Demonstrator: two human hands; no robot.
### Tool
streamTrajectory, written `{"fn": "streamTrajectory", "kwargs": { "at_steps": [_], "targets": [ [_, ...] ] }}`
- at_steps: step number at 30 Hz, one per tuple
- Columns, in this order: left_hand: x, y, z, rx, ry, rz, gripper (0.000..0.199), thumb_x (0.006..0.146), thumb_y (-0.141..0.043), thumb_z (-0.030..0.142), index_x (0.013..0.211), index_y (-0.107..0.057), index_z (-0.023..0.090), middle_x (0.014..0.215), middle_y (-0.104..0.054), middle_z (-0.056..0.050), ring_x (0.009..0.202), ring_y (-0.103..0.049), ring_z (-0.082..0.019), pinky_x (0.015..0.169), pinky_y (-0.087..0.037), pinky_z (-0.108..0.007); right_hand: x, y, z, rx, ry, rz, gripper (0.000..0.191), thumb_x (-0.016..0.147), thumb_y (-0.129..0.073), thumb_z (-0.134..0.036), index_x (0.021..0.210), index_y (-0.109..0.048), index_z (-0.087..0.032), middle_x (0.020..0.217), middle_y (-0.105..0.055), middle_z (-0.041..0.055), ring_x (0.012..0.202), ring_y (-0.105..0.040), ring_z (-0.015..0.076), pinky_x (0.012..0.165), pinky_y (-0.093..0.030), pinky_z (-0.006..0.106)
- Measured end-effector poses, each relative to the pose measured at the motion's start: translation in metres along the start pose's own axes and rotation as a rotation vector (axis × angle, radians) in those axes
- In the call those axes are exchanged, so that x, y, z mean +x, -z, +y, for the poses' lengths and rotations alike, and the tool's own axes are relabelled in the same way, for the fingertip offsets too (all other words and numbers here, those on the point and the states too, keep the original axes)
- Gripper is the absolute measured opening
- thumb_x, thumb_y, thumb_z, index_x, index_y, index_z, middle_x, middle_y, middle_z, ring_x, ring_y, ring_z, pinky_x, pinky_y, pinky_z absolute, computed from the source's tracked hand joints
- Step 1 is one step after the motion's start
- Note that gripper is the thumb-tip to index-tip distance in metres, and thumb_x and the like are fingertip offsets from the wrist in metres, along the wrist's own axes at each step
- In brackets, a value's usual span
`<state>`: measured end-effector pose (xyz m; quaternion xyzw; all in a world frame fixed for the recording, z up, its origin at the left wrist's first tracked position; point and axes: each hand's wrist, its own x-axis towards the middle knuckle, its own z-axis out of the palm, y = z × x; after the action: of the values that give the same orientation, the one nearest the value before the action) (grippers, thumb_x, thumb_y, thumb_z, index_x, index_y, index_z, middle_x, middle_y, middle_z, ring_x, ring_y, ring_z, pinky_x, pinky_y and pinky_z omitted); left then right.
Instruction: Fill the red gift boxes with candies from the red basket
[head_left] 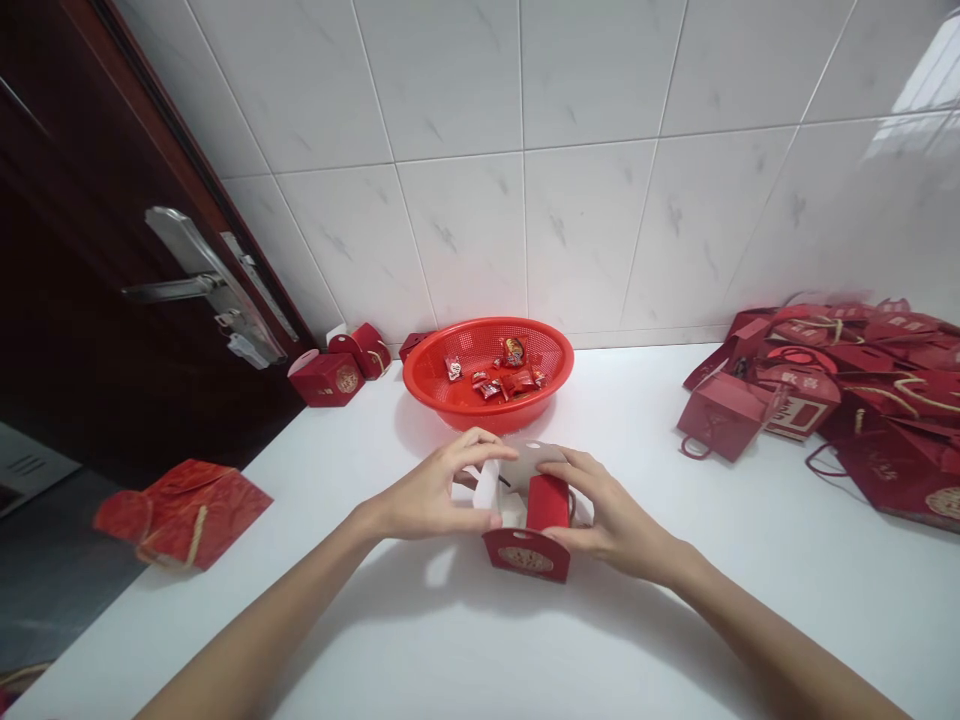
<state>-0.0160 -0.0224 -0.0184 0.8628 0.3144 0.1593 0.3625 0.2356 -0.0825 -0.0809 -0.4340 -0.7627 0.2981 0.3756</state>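
A small red gift box (529,560) with a gold emblem on its front stands unfolded at the top on the white table (480,650), showing its white inside. My left hand (450,490) grips the left white flap, its thumb at the front corner and its forefinger stretched along the back. On the other side, my right hand (611,515) holds the red right flap between thumb and fingers, bending it inward. What lies inside the box is mostly hidden by the flaps.
Behind the box, a red plastic basket (487,415) holds several wrapped sweets (517,380). Closed red boxes (330,378) stand at the back left. Near the left edge lies a red bag-like box (202,510). Many red boxes (885,390) are heaped at right; a tiled wall (592,230) rises behind.
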Motion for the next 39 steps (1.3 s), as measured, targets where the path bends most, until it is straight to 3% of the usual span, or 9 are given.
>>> {"fn": "streamTrajectory", "kwargs": {
  "at_steps": [6,10,16,20,26,29,32,37,39],
  "targets": [
    [-0.023,-0.016,0.01,0.15,-0.062,0.08,0.07,0.07,-0.082,0.027,0.135,-0.057,0.033,0.125,-0.051,-0.007,0.114,-0.056,-0.026,0.094,-0.054,-0.04,0.001,0.009,-0.009,0.523,-0.171,-0.104,0.047,0.071,-0.083,-0.05,0.096,-0.054,-0.024,0.086,-0.058,-0.0007,0.075,-0.056,0.0163,0.064,-0.049,0.028],
    [-0.036,-0.026,0.014,0.191,-0.177,0.14,0.071,0.075,-0.076,0.018,0.14,-0.05,0.031,0.129,-0.047,-0.009,0.106,-0.06,-0.022,0.092,-0.055,-0.037,0.002,0.017,-0.012,0.721,-0.125,-0.099,0.041,0.082,-0.073,-0.055,0.079,-0.051,-0.02,0.097,-0.059,0.0051,0.08,-0.057,0.0166,0.06,-0.046,0.026],
    [-0.044,-0.035,0.013,0.269,-0.272,0.205,0.068,0.08,-0.071,0.018,0.142,-0.046,0.032,0.129,-0.046,-0.011,0.095,-0.059,-0.02,0.085,-0.056,-0.036,0.0,0.039,-0.022,0.538,-0.034,-0.151,0.037,0.084,-0.073,-0.041,0.067,-0.049,-0.019,0.126,-0.062,0.0107,0.111,-0.06,0.0266,0.092,-0.048,0.038],
    [-0.046,-0.036,0.012,0.275,-0.267,0.217,0.068,0.081,-0.072,0.02,0.141,-0.045,0.033,0.129,-0.044,-0.011,0.094,-0.058,-0.019,0.083,-0.056,-0.036,-0.002,0.058,-0.025,0.354,0.006,-0.299,0.019,0.089,-0.066,-0.04,0.093,-0.065,-0.021,0.119,-0.066,0.0088,0.111,-0.061,0.0264,0.098,-0.048,0.042],
    [-0.045,-0.036,0.011,0.23,-0.191,0.182,0.059,0.083,-0.072,0.026,0.137,-0.05,0.03,0.131,-0.046,-0.011,0.107,-0.058,-0.023,0.091,-0.055,-0.038,-0.004,0.066,-0.014,0.106,-0.037,-0.319,0.03,0.094,-0.054,-0.034,0.12,-0.065,-0.026,0.124,-0.067,0.0053,0.109,-0.064,0.0245,0.09,-0.054,0.036],
    [-0.036,-0.035,0.005,0.13,-0.134,0.199,0.052,0.083,-0.073,0.035,0.132,-0.056,0.028,0.129,-0.05,-0.01,0.118,-0.056,-0.026,0.099,-0.052,-0.04,-0.002,0.058,-0.009,0.049,-0.107,-0.282,0.031,0.095,-0.049,-0.036,0.116,-0.069,-0.025,0.119,-0.071,0.0051,0.1,-0.067,0.0244,0.078,-0.056,0.034],
    [-0.017,-0.031,-0.001,-0.043,-0.047,0.281,0.044,0.081,-0.073,0.043,0.12,-0.063,0.025,0.125,-0.054,-0.009,0.115,-0.058,-0.025,0.089,-0.056,-0.035,0.0,0.053,-0.006,0.031,-0.12,-0.237,0.034,0.096,-0.05,-0.043,0.115,-0.072,-0.024,0.113,-0.073,0.0064,0.093,-0.068,0.0237,0.077,-0.056,0.035],
    [0.034,-0.006,0.014,-0.206,0.076,0.39,0.05,0.073,-0.074,0.059,0.102,-0.066,0.018,0.11,-0.065,-0.009,0.082,-0.065,-0.017,0.069,-0.054,-0.028,0.003,0.053,0.0,0.111,-0.01,-0.058,0.035,0.095,-0.056,-0.051,0.112,-0.075,-0.027,0.138,-0.061,0.0087,0.128,-0.056,0.0307,0.103,-0.049,0.046],
    [0.056,0.006,0.027,-0.162,0.141,0.279,0.046,0.076,-0.07,0.061,0.089,-0.066,0.018,0.094,-0.069,-0.006,0.075,-0.065,-0.017,0.068,-0.052,-0.029,0.004,0.055,0.004,0.268,0.005,-0.005,0.036,0.095,-0.055,-0.055,0.106,-0.077,-0.028,0.14,-0.06,0.0072,0.129,-0.055,0.0309,0.105,-0.048,0.048]
  ]
}}
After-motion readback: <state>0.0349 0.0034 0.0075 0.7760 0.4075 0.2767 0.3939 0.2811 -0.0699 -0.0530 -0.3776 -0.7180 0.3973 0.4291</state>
